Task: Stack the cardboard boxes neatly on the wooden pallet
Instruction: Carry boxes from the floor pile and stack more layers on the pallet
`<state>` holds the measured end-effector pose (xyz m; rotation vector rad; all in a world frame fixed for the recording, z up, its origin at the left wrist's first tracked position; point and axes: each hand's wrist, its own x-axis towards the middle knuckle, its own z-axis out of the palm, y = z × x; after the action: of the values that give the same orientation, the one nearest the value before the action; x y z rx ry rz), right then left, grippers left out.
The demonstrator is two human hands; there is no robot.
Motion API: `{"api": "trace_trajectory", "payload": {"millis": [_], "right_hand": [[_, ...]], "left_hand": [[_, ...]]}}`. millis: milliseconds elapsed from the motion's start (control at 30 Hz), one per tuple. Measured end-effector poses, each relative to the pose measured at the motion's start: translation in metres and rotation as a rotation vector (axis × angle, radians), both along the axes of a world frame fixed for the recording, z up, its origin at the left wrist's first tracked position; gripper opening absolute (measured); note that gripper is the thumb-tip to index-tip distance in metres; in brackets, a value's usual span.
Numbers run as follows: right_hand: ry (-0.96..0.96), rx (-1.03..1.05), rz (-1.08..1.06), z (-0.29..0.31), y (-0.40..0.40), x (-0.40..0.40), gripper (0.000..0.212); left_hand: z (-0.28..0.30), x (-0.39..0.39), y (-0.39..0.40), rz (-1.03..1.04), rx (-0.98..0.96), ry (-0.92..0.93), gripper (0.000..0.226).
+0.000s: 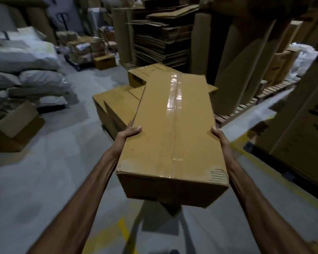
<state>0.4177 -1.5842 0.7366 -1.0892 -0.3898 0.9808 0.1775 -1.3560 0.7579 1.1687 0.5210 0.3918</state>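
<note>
I carry a long taped cardboard box (173, 136) lengthways in front of me, above the floor. My left hand (129, 132) grips its left side with the thumb lying over the top edge. My right hand (217, 133) grips the right side the same way. Beyond the carried box, several similar boxes (116, 105) sit stacked low on the floor, one more box (141, 74) on top at the back. What they rest on is hidden. A wooden pallet (246, 105) shows at the right under tall cardboard rolls.
White sacks (26, 70) are piled at the left, with an open empty carton (13, 129) in front of them. Flattened cardboard sheets (162, 39) stand stacked behind. Large cartons (301, 129) on a pallet line the right. Grey concrete floor (53, 180) with yellow marks lies below.
</note>
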Motion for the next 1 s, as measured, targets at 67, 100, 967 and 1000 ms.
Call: {"api": "trace_trajectory", "payload": {"millis": [67,100,967,1000], "right_hand": [[-0.086,-0.013,0.054,0.014,0.035,0.012,0.067],[-0.130,-0.003,0.078,0.029,0.061,0.021,0.071],[-0.826,-0.035,-0.028,0.029,0.694,-0.141,0.092],[-0.822,-0.063,-0.020,0.021,0.715,-0.146,0.090]], "left_hand": [[0.011,0.001,0.030,0.092,0.075,-0.005,0.083],[0.018,0.003,0.053,0.157,0.116,-0.018,0.080],[0.017,-0.141,0.555,0.929,0.703,0.484,0.107],[0.009,-0.146,0.573,0.929,0.689,0.529,0.109]]}}
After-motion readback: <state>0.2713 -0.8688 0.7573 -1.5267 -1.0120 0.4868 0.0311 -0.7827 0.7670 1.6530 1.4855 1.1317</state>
